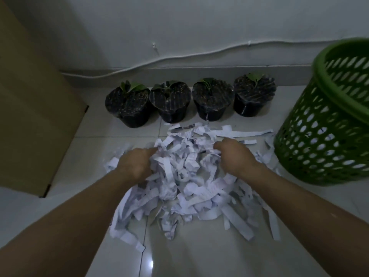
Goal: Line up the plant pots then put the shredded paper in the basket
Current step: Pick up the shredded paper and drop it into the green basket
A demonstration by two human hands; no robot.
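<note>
Hands [135, 162] clutch shredded paper [185, 184]: white crumpled strips, heaped.

Basket [327, 124] cut off right

A pale tiled floor [179, 256] carries everything. Four black pots [213, 104] stand in a row by the wall. A heap of shredded paper [185, 188] lies before them. A green basket [327, 136] stands to the right, and a cardboard box [30, 116] to the left.
</note>
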